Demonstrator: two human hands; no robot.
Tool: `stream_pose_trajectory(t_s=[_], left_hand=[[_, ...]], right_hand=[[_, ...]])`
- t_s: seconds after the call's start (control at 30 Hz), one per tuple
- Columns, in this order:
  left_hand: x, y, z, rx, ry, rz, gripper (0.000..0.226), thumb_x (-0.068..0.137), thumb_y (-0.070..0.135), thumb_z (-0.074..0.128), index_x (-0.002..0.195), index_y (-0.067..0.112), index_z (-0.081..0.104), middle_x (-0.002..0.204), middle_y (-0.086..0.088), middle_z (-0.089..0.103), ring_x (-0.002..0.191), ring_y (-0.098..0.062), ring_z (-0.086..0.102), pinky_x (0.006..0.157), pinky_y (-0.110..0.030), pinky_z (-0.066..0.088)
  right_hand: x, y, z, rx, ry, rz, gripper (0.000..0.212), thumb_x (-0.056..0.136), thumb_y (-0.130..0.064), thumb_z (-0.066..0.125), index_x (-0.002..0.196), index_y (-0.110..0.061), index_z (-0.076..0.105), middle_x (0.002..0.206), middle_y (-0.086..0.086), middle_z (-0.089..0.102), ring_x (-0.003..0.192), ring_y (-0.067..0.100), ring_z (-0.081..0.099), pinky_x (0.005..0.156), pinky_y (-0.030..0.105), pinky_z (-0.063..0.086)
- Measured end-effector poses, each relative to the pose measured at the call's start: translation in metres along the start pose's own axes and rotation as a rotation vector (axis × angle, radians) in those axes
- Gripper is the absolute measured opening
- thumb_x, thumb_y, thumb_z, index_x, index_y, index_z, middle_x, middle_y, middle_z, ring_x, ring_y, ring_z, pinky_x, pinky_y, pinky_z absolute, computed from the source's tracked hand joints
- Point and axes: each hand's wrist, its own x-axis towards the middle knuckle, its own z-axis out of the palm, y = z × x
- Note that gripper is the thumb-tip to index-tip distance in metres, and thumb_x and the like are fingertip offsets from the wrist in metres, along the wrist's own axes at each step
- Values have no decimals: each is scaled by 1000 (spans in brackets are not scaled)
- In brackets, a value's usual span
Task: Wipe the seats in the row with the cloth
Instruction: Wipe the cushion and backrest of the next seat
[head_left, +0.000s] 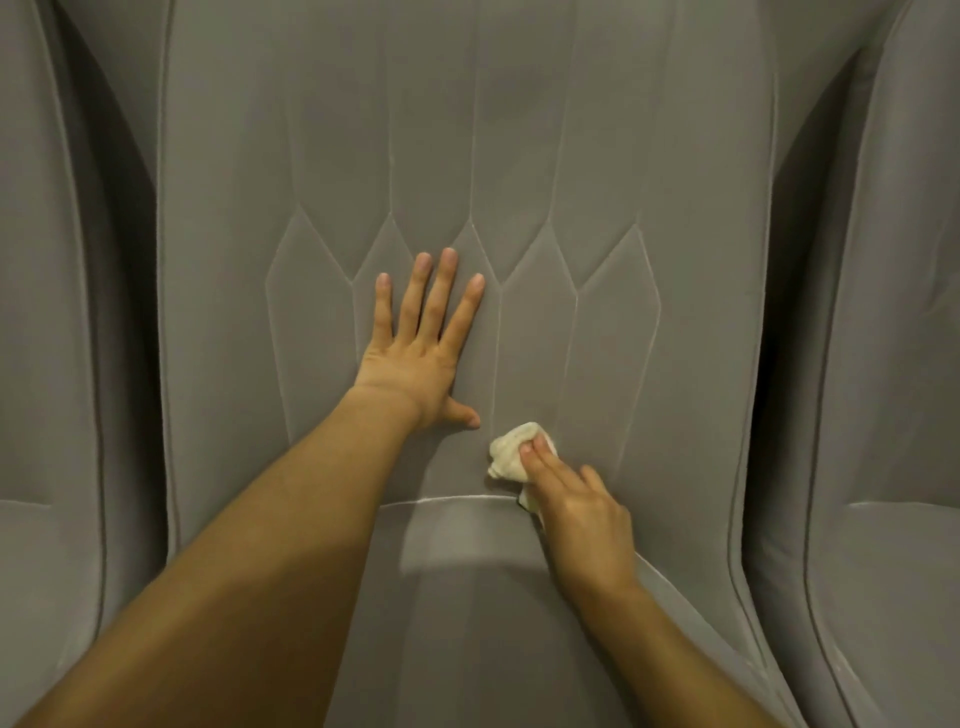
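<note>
Bare forearms reach over the grey seat (649, 156). Left hand (415, 353) lies flat on its backrest, fingers straight and spread, holding nothing. Right hand (576, 509) holds the crumpled white cloth (506, 454) against the lower backrest just above the seam, with two fingers on top and the cloth's tail tucked under the palm.

Both arms are bare: the left forearm (249, 545) looms broad near the camera, while the right forearm (675, 649) looks narrower. The left hand (415, 358) and right hand (582, 514) are bare as well, with slim fingers (447, 296) and short, rounded nails (448, 255). A faint crease rings the left wrist (387, 397).
</note>
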Motion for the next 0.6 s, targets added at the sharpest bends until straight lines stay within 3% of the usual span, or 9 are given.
stream_pose_trajectory(t_s=[0.1, 0.2, 0.3, 0.37, 0.47, 0.6], left_hand=[[1, -2, -1, -14, -11, 6, 141, 70, 77, 60, 103, 19, -65, 108, -10, -70, 104, -29, -61, 87, -51, -38], [3, -3, 2, -15, -4, 8, 142, 70, 76, 61, 103, 19, -65, 107, -9, -71, 103, -28, -63, 86, -50, -40], [3, -3, 4, 5, 12, 20, 140, 70, 75, 60, 106, 20, -64, 108, -8, -71, 103, -28, -63, 88, -50, -40], [2, -3, 4, 7, 20, 32, 140, 71, 75, 60, 107, 20, -63, 109, -9, -71, 103, -28, -63, 88, -50, -40], [1, -1, 1, 4, -5, 26, 140, 70, 76, 60, 107, 19, -63, 107, -10, -71, 102, -29, -63, 87, -51, -39], [-4, -2, -9, 4, -65, 41, 143, 68, 73, 65, 108, 19, -61, 106, -8, -71, 102, -28, -62, 87, -49, -38]], right_hand=[[17, 2, -21, 90, 68, -76, 77, 42, 0, 90, 114, -12, 67, 109, 0, 69, 59, 21, 58, 39, 22, 44], [62, 3, -53, 157, 303, -113, 54, 67, 1, 77, 119, -4, 63, 106, 11, 69, 62, 27, 58, 54, 28, 45], [107, 5, -61, 210, 395, 33, 41, 85, -7, 63, 126, -6, 58, 119, 11, 64, 78, 31, 62, 64, 30, 49], [103, 3, -47, 192, 340, 74, 48, 81, -1, 67, 127, -7, 57, 121, 11, 63, 77, 32, 59, 62, 31, 47], [52, 1, -16, 148, 158, -16, 72, 59, 10, 79, 126, -7, 59, 118, 9, 65, 66, 29, 55, 56, 29, 48], [14, 4, 3, 112, -17, -81, 74, 50, -5, 89, 119, -15, 65, 117, -3, 66, 59, 20, 55, 46, 22, 48]])
